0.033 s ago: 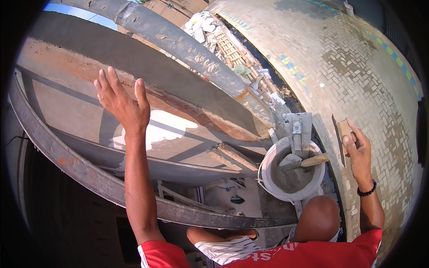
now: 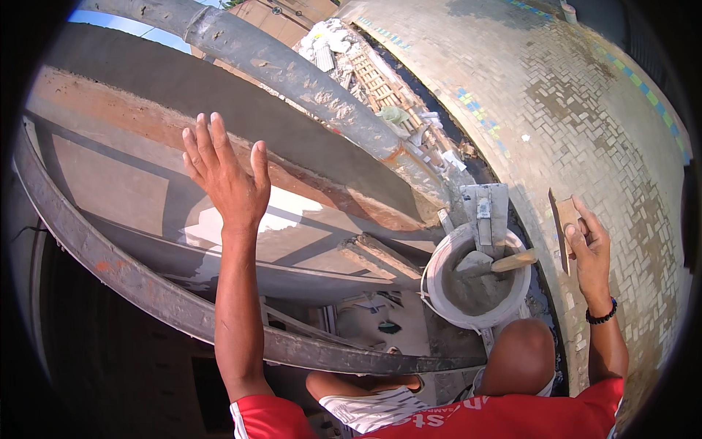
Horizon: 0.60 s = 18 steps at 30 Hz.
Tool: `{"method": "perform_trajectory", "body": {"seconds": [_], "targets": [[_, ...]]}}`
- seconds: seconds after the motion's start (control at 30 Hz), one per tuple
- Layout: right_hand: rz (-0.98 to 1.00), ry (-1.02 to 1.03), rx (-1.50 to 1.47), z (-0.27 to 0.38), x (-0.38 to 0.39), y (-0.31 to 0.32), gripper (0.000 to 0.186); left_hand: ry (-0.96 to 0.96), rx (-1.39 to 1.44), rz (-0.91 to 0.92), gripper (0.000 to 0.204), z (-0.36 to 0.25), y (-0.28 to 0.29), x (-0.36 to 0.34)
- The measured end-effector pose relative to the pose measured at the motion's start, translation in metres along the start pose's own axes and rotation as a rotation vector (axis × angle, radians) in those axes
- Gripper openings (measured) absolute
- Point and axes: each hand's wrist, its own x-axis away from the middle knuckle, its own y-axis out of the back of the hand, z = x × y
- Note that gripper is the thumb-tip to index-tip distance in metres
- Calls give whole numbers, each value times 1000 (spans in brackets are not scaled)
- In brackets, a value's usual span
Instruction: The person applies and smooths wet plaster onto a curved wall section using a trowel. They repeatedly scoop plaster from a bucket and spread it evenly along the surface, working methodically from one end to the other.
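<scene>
My left hand (image 2: 232, 183) is raised, palm down and fingers spread, with nothing in it. Beneath it runs a ledge with a grey plastered face (image 2: 307, 135) and a rough brown edge; I cannot tell whether the fingers touch it. On the right, my right hand (image 2: 594, 256) grips the wooden handle of a plastering float (image 2: 566, 212), its thin blade turned nearly edge-on. Between my hands stands a white bucket (image 2: 433, 289) of grey mortar (image 2: 475, 296). A trowel with a wooden handle (image 2: 514, 260) lies in the bucket, its blade resting on the mortar.
A thick grey pipe (image 2: 270, 62) slants across above the ledge. A curved metal beam (image 2: 146, 289) passes under my left forearm. Grey blocks (image 2: 484, 208) stand at the bucket's far rim. Rubble and a bamboo frame (image 2: 376, 77) lie beside a gutter, with brick paving (image 2: 578, 102) beyond.
My left hand has shifted to the right along the ledge, fingers still spread. My right hand has hardly moved and keeps its grip on the plastering float.
</scene>
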Motion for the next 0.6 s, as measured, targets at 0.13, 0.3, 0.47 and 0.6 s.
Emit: {"method": "perform_trajectory", "body": {"seconds": [0.13,0.3,0.47,0.6], "targets": [[-62,-60,33,-20,25,23,51,-304,37,608,67,-81,-28,63],[-82,-123,-14,-53,50,30,53,-427,-244,971,71,-105,-106,73],[-118,-159,61,-71,62,40,52,-400,-339,1217,75,-123,-165,84],[-150,-209,60,-88,67,46,52,-491,-363,1293,76,-145,-188,110]]}}
